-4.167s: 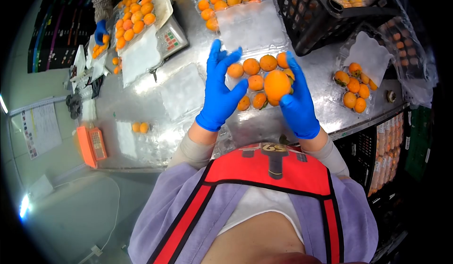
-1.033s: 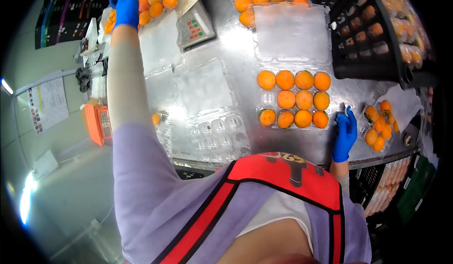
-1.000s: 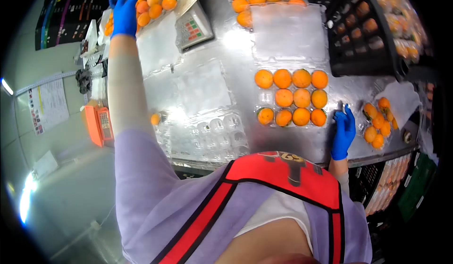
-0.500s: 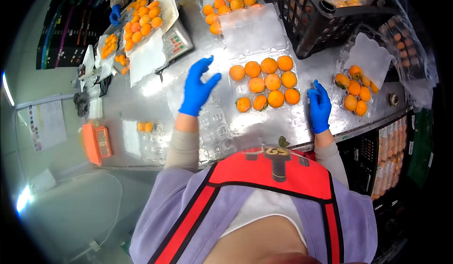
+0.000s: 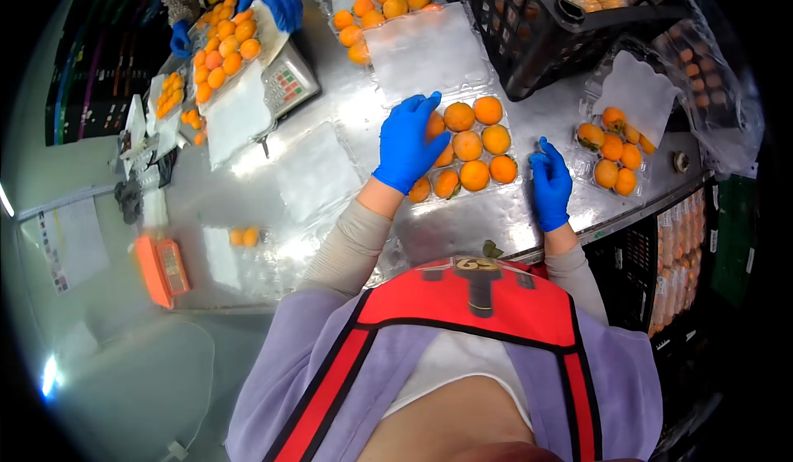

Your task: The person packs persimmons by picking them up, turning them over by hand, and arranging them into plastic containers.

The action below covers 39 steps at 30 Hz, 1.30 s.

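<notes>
At far L on the counter (image 5: 446, 232), a small box w/ 2 fruit (image 5: 244, 236) is near the orange unit (image 5: 162, 270). Above it, a co-worker's hand (image 5: 277, 1) is at the heaped fruit by the scale (image 5: 291, 85). An open clear box (image 5: 316, 171) lies flat before the main work.

L hand (image 5: 409, 144) is over the L end of the tray (image 5: 510, 128), fingers bent, thumb out toward the fruit. Its grip faces down and away; can't tell if it's holding a fruit. Step in hand is prob. seating or adjusting fruit at that end. 10 fruit (image 5: 467, 146) show, the rest of that end hidden by the glove. The lid (image 5: 428, 53) lies open beyond.

R hand (image 5: 552, 185) is just beside the tray's R side, grip half-curled and loose, w/ nothing seen in it. Next move calls for a light L touch, clear of neighbouring fruit, w/ R hand free to steady the rim. Far R: a smaller box of fruit (image 5: 610, 146), crate (image 5: 529, 57) behind
</notes>
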{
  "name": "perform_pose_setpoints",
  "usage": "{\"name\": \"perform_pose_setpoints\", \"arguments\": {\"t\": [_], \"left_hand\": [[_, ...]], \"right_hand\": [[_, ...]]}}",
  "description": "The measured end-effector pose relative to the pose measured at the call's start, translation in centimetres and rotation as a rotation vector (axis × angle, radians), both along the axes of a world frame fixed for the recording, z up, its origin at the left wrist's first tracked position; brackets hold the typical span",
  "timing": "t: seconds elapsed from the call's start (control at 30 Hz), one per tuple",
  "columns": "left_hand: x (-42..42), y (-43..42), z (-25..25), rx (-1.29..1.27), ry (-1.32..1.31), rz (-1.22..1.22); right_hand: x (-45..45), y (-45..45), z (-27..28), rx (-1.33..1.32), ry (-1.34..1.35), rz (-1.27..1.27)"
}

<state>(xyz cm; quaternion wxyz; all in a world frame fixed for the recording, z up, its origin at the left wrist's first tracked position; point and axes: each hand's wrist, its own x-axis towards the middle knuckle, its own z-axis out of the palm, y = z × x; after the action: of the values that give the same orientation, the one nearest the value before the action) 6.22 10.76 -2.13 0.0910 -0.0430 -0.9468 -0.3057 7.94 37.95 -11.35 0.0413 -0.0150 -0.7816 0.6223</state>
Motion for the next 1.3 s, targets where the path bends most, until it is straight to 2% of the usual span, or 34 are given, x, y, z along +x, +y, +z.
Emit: {"name": "perform_pose_setpoints", "arguments": {"t": [0.17, 0.3, 0.4, 0.5, 0.57, 0.63, 0.73, 0.97, 1.17, 1.23, 1.27, 1.3], "left_hand": [[-0.4, -0.4, 0.3, -0.066, -0.009, 0.048], [-0.6, -0.5, -0.1, -0.015, 0.009, 0.022], [-2.1, 1.8, -0.3, 0.007, 0.151, -0.103], [-4.7, 3.9, 0.1, -0.08, 0.145, -0.239], [-6.2, 4.5, 0.0, -0.137, 0.092, -0.268], [-7.3, 4.9, -0.2, -0.326, -0.077, -0.36], [-8.5, 5.6, -0.4, -0.445, -0.179, -0.384], [-9.4, 6.2, -0.4, -0.522, -0.253, -0.434], [-7.7, 4.0, 1.4, -0.251, -0.129, -0.42], [-6.0, 3.2, 3.2, 0.404, -0.103, -0.339], [-4.9, 3.0, 5.3, 0.503, -0.212, -0.317], [-4.0, 2.7, 5.5, 0.502, -0.213, -0.315]], "right_hand": [[-0.1, -0.1, 0.1, 0.108, 0.032, 0.0], [-0.1, 0.1, -0.4, 0.107, 0.053, 0.005], [-0.1, 0.0, -0.5, 0.099, 0.044, 0.0], [-0.1, -0.2, 0.1, 0.043, 0.053, -0.011], [0.1, -0.5, 0.4, -0.007, 0.018, -0.025], [0.1, -0.4, 0.5, -0.054, -0.017, -0.04], [0.0, -0.1, 0.1, 0.064, 0.015, -0.023], [0.0, -0.3, 0.3, 0.067, -0.017, -0.026], [-0.1, -0.2, 1.1, 0.024, -0.018, 0.02], [0.0, -0.6, 3.8, -0.192, -0.127, 0.055], [-0.2, -0.9, 4.9, -0.192, -0.128, 0.056], [-0.3, -1.1, 6.1, -0.255, -0.136, 0.109]]}}
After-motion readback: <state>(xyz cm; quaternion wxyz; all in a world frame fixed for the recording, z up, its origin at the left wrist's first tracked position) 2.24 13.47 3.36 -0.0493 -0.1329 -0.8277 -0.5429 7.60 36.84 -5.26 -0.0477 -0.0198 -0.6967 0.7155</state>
